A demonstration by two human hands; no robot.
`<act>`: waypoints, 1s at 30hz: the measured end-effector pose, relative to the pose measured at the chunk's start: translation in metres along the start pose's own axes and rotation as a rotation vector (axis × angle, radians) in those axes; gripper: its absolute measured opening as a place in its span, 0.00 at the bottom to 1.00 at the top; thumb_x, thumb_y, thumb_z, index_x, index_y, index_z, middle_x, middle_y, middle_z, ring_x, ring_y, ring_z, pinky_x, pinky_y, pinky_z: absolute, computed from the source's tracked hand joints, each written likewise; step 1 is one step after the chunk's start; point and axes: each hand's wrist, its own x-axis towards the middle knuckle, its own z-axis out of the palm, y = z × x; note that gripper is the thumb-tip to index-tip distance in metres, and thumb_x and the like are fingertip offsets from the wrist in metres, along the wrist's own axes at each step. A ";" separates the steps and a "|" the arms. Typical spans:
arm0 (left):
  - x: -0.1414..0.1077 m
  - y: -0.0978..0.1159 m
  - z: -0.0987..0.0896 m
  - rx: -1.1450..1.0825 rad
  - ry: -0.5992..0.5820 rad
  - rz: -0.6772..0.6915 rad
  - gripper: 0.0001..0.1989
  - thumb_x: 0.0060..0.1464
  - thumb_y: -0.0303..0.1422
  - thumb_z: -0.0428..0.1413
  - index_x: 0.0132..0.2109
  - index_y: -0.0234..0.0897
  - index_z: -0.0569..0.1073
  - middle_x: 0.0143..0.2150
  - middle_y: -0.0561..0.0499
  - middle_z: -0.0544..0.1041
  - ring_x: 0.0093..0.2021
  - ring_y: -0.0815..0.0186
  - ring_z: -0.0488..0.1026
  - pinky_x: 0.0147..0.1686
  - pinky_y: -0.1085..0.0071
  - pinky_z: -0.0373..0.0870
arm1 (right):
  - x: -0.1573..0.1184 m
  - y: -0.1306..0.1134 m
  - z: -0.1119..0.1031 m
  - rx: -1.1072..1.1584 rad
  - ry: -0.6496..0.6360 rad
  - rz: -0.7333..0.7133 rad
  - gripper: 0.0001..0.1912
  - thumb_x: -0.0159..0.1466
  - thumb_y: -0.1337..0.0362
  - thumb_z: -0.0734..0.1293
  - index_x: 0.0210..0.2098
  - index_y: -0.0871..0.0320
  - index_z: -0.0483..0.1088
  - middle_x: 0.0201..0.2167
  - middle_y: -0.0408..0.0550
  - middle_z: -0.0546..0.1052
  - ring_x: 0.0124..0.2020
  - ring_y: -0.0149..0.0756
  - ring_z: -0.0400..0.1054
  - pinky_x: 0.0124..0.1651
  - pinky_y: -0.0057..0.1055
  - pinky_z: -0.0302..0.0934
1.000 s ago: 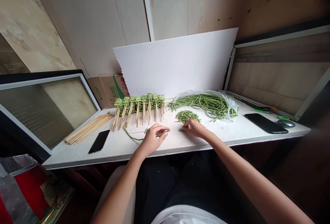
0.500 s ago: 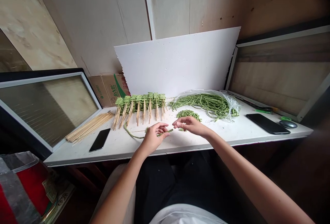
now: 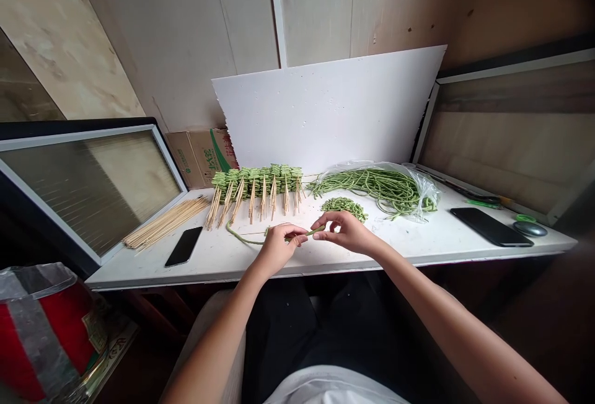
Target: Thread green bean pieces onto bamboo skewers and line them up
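Note:
One long green bean (image 3: 246,241) runs from near the skewers into my left hand (image 3: 280,246), whose fingers are closed round it. Its end sticks out to the right, where the fingertips of my right hand (image 3: 346,232) pinch it. Just behind my right hand lies a small heap of cut bean pieces (image 3: 346,207). Skewered bean pieces (image 3: 260,178) are stacked in a row at the back left, their bare stick ends pointing toward me. Whole long beans (image 3: 372,184) rest in an opened clear plastic bag (image 3: 426,196) at the back right.
Bare bamboo skewers (image 3: 167,221) and a phone (image 3: 184,247) lie on the left of the white table (image 3: 214,272). A larger black phone (image 3: 490,227) and a grey mouse-like object (image 3: 530,228) are at the right. A white board (image 3: 325,116) and a carton (image 3: 198,159) stand behind.
My right hand has closed on the bean's end, which stuck out free from my left hand before. The view has shifted slightly.

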 end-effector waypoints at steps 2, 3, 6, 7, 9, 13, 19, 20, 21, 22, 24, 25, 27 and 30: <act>-0.001 0.001 0.001 0.044 0.008 0.047 0.05 0.60 0.33 0.65 0.42 0.37 0.84 0.39 0.47 0.84 0.38 0.61 0.80 0.41 0.67 0.74 | -0.001 -0.002 0.006 -0.024 0.003 -0.030 0.17 0.64 0.48 0.74 0.41 0.54 0.82 0.40 0.50 0.83 0.39 0.39 0.75 0.39 0.33 0.67; -0.001 0.001 0.002 0.070 0.009 0.074 0.05 0.61 0.33 0.64 0.42 0.38 0.84 0.39 0.47 0.84 0.39 0.61 0.80 0.41 0.67 0.74 | -0.002 -0.002 0.009 -0.036 0.009 -0.039 0.15 0.65 0.49 0.73 0.41 0.54 0.81 0.40 0.50 0.83 0.39 0.39 0.75 0.39 0.33 0.67; -0.003 -0.001 0.004 0.147 -0.008 0.162 0.06 0.64 0.31 0.61 0.43 0.39 0.84 0.40 0.47 0.82 0.41 0.61 0.78 0.42 0.67 0.72 | -0.002 -0.002 0.017 -0.065 0.040 -0.054 0.09 0.68 0.56 0.71 0.40 0.54 0.80 0.39 0.50 0.82 0.40 0.40 0.74 0.41 0.34 0.67; -0.003 -0.001 0.005 0.170 -0.018 0.192 0.07 0.65 0.29 0.60 0.43 0.39 0.84 0.40 0.47 0.81 0.41 0.61 0.77 0.43 0.66 0.71 | -0.002 -0.001 0.019 -0.063 0.045 -0.060 0.07 0.68 0.59 0.71 0.39 0.55 0.79 0.38 0.50 0.82 0.41 0.40 0.74 0.42 0.35 0.67; -0.003 -0.002 0.007 0.192 -0.031 0.238 0.10 0.64 0.24 0.58 0.39 0.39 0.84 0.38 0.47 0.80 0.41 0.61 0.76 0.44 0.66 0.71 | -0.002 0.001 0.021 -0.033 0.038 -0.076 0.05 0.68 0.65 0.69 0.38 0.55 0.79 0.36 0.49 0.81 0.41 0.40 0.74 0.43 0.35 0.67; -0.003 -0.003 0.010 0.159 -0.043 0.287 0.14 0.60 0.18 0.56 0.34 0.38 0.82 0.35 0.48 0.80 0.42 0.60 0.74 0.44 0.66 0.71 | 0.000 0.004 0.021 0.062 -0.038 -0.104 0.07 0.68 0.66 0.69 0.36 0.56 0.80 0.32 0.48 0.81 0.40 0.39 0.74 0.43 0.34 0.66; -0.003 0.000 0.009 0.041 -0.071 0.266 0.12 0.61 0.21 0.55 0.35 0.36 0.82 0.36 0.47 0.80 0.38 0.63 0.76 0.43 0.68 0.72 | 0.002 0.009 0.015 0.182 -0.083 -0.090 0.15 0.66 0.50 0.73 0.36 0.56 0.81 0.33 0.50 0.81 0.38 0.40 0.74 0.44 0.36 0.66; -0.003 0.002 0.008 0.024 -0.086 0.248 0.12 0.62 0.22 0.55 0.36 0.36 0.82 0.36 0.47 0.80 0.37 0.64 0.77 0.43 0.68 0.73 | 0.002 0.010 0.011 0.210 -0.092 -0.083 0.17 0.65 0.48 0.74 0.36 0.57 0.81 0.32 0.50 0.81 0.37 0.40 0.73 0.44 0.36 0.66; -0.004 0.002 0.007 0.014 -0.112 0.228 0.12 0.62 0.22 0.54 0.35 0.36 0.82 0.36 0.47 0.80 0.37 0.64 0.77 0.43 0.68 0.73 | 0.002 0.012 0.007 0.244 -0.095 -0.072 0.19 0.63 0.46 0.74 0.35 0.57 0.81 0.32 0.50 0.80 0.36 0.39 0.73 0.43 0.36 0.66; -0.004 0.003 0.006 0.010 -0.145 0.205 0.13 0.61 0.22 0.53 0.34 0.36 0.81 0.36 0.47 0.80 0.37 0.64 0.78 0.43 0.69 0.73 | 0.002 0.014 0.002 0.280 -0.084 -0.056 0.21 0.62 0.44 0.75 0.34 0.57 0.80 0.31 0.50 0.79 0.35 0.39 0.72 0.41 0.36 0.67; -0.004 0.004 0.003 0.010 -0.200 0.157 0.15 0.61 0.21 0.51 0.33 0.35 0.80 0.34 0.48 0.79 0.36 0.64 0.77 0.41 0.69 0.73 | 0.002 0.019 -0.012 0.324 0.017 -0.009 0.23 0.60 0.42 0.75 0.34 0.57 0.80 0.31 0.50 0.79 0.34 0.39 0.72 0.38 0.36 0.67; -0.004 0.004 0.003 0.013 -0.208 0.137 0.15 0.61 0.22 0.51 0.32 0.35 0.80 0.34 0.48 0.79 0.35 0.65 0.77 0.40 0.69 0.73 | 0.002 0.022 -0.019 0.313 0.096 0.015 0.24 0.60 0.41 0.75 0.35 0.57 0.80 0.33 0.51 0.80 0.35 0.40 0.72 0.38 0.37 0.68; -0.003 0.003 0.002 0.026 -0.191 0.107 0.14 0.64 0.26 0.52 0.35 0.35 0.81 0.35 0.47 0.79 0.34 0.65 0.76 0.39 0.69 0.72 | 0.003 0.030 -0.031 0.203 0.223 0.051 0.24 0.62 0.42 0.73 0.38 0.58 0.82 0.37 0.55 0.82 0.38 0.43 0.74 0.40 0.38 0.69; -0.003 0.001 0.004 0.042 -0.169 0.082 0.13 0.67 0.32 0.54 0.39 0.36 0.82 0.37 0.47 0.80 0.35 0.65 0.75 0.39 0.69 0.71 | 0.004 0.046 -0.035 -0.059 0.230 0.066 0.22 0.68 0.47 0.68 0.45 0.58 0.83 0.41 0.57 0.82 0.40 0.46 0.75 0.42 0.40 0.69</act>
